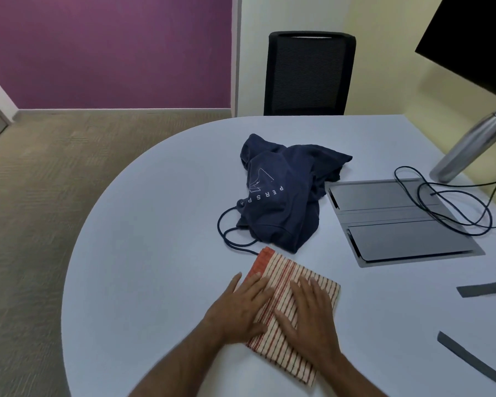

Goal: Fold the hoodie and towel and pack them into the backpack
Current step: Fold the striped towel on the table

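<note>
My fingers (255,285) lie straight and flat, both hands pressing the folded striped towel (292,316) low in the frame: left hand (241,308) over its left edge, right hand (309,313) near its middle. Just above, the crumpled navy hoodie (284,193) nearly touches the towel's upper corner. Bare counter (143,239) stretches left to its curved edge.

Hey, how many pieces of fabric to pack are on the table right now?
2. The striped towel, folded, lies near the table's front edge under both flat hands; the navy hoodie sits crumpled just behind it. No backpack is in view.
</note>
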{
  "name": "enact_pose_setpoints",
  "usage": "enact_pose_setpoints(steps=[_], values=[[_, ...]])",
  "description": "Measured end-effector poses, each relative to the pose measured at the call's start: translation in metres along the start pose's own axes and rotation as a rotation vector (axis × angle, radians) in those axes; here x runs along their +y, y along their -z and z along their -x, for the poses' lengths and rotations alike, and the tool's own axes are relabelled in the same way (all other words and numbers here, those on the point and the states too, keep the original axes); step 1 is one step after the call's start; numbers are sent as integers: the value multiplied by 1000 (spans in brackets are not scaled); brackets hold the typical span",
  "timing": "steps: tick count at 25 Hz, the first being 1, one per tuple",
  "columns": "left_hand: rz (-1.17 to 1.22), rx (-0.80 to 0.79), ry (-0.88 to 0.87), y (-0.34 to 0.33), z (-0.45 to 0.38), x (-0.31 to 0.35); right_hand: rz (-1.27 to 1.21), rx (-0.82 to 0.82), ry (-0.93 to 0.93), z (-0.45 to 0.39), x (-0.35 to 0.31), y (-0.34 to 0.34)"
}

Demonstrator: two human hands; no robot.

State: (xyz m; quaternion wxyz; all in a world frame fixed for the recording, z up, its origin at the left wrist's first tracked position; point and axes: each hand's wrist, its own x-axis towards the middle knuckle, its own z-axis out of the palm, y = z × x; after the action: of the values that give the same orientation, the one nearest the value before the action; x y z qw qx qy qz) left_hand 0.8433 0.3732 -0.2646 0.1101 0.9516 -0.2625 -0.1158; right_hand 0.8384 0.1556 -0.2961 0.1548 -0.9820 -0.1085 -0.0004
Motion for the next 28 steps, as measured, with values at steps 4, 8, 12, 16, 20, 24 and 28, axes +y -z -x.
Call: enact_pose_setpoints(steps=[4,8,12,16,20,24,28], values=[[-67,-159,66,-8,-10,4,86,-133,-11,27,35,-3],[-29,-139,200,-23,-10,23,103,-219,29,35,56,11],[37,-112,260,-42,-10,56,152,-286,115,38,81,33],[90,-70,317,-54,-12,82,229,-300,203,39,104,44],[79,49,302,-47,-13,88,218,-239,236,47,119,49],[66,277,-145,-34,-1,51,35,-86,412,73,127,63],[-108,139,-514,-18,15,36,96,-131,602,98,132,68]])
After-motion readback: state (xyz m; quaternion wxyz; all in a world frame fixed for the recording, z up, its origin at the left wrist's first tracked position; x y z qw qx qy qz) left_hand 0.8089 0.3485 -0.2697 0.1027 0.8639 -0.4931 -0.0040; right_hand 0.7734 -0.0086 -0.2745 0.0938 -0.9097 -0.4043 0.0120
